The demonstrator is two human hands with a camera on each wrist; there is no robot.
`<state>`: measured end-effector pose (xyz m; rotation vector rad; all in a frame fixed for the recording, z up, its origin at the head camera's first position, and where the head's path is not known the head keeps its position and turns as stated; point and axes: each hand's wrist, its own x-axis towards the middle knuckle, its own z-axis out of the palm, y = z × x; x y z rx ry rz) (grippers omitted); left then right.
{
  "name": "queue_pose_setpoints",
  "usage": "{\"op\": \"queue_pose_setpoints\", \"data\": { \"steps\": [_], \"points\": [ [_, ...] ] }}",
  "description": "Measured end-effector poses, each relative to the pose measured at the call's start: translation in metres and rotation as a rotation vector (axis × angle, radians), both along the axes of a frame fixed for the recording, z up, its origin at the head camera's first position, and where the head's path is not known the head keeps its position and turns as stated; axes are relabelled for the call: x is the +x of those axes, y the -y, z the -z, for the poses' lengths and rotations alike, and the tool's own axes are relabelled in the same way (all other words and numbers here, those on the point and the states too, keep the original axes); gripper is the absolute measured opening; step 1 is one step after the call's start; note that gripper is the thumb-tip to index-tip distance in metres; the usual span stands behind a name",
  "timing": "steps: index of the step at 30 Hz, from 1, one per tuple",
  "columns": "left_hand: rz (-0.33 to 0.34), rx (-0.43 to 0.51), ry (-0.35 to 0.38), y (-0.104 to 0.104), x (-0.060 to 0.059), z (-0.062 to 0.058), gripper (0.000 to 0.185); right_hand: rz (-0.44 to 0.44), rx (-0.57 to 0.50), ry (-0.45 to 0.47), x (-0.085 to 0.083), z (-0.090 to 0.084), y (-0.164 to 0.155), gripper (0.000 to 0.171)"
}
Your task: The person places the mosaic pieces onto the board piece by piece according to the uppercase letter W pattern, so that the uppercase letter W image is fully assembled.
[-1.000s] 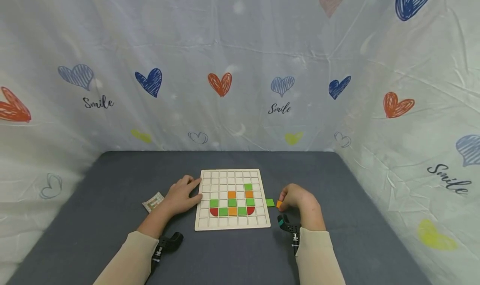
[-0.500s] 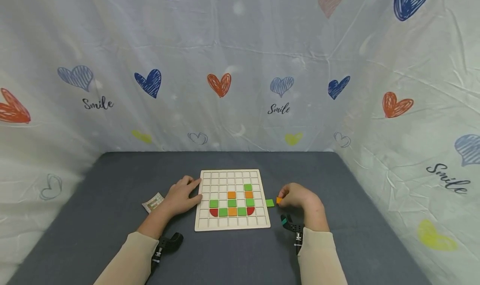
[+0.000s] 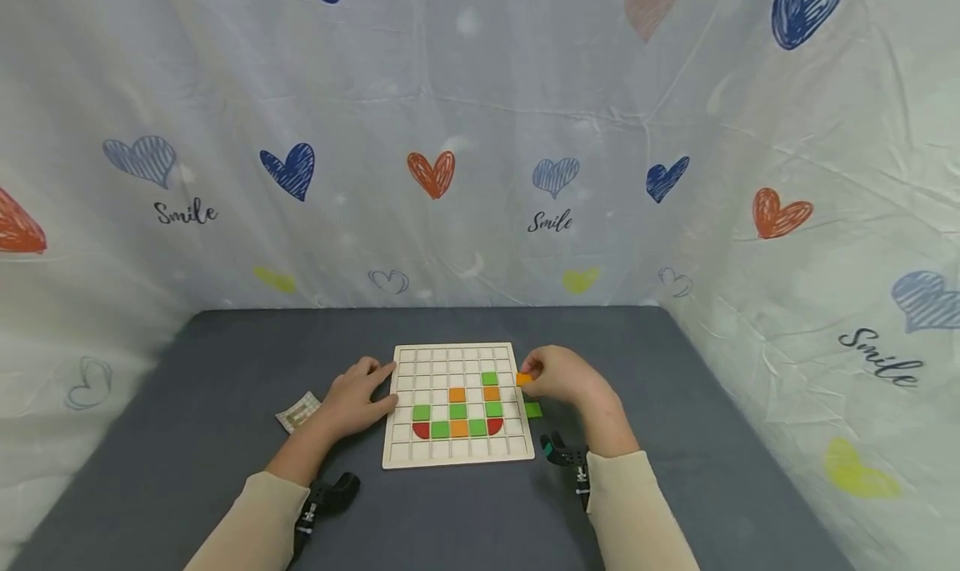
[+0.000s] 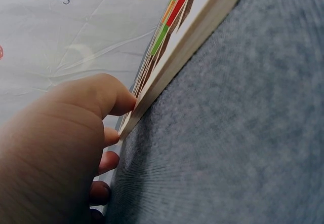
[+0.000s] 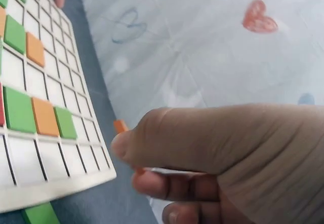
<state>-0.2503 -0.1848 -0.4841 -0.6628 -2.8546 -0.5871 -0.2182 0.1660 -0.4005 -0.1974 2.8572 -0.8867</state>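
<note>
A white gridded board [image 3: 437,368] with a pale wooden rim lies on the dark cloth. Green, orange and red tiles sit in some of its cells, the red ones with one rounded corner. My left hand [image 3: 349,401] rests at the board's left edge, fingers spread, thumb and fingertips touching the rim. An orange tile [image 3: 523,379] is pinched between the thumb and fingers of my right hand [image 3: 566,377], just over the board's right edge. In the right wrist view, the thumb hides most of that orange tile [image 5: 120,126]. A loose green tile [image 3: 532,409] lies against the right rim.
A small patterned card [image 3: 297,413] lies left of the board, partly behind the left forearm. A dark cloth [image 3: 465,521] covers the table. Curtains [image 3: 480,246] printed with hearts hang behind and at the sides.
My right hand has carried the orange tile left and away from me, from beside the loose green tile to the board's right edge. The left hand keeps its place on the rim.
</note>
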Motion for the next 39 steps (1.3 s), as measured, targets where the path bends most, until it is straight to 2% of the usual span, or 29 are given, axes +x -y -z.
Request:
{"op": "queue_pose_setpoints", "data": {
  "steps": [4,9,16,23,29,33,39],
  "points": [
    [-0.012,-0.002,0.003,0.004,0.001,0.000,0.059,-0.086,0.055,-0.055,-0.008,-0.009,0.023,0.020],
    [0.007,0.005,0.003,0.005,0.000,-0.002,0.060,-0.194,0.120,-0.098,-0.016,-0.019,0.050,0.020],
    [0.013,-0.009,0.005,0.004,-0.001,-0.004,0.060,-0.286,0.107,-0.071,-0.023,-0.023,0.090,0.018],
    [0.006,-0.016,0.005,0.003,0.000,-0.006,0.059,-0.341,0.064,-0.009,-0.029,-0.007,0.123,0.016],
    [0.024,-0.006,-0.007,0.004,0.000,-0.004,0.059,-0.381,0.151,-0.001,-0.032,0.010,0.140,0.012],
    [0.029,-0.019,-0.003,0.003,-0.001,-0.002,0.060,-0.359,0.216,0.000,-0.032,0.018,0.145,0.010],
    [0.021,-0.018,0.020,0.002,0.000,-0.002,0.060,-0.316,0.244,-0.028,-0.031,0.021,0.148,0.005]
  ]
}}
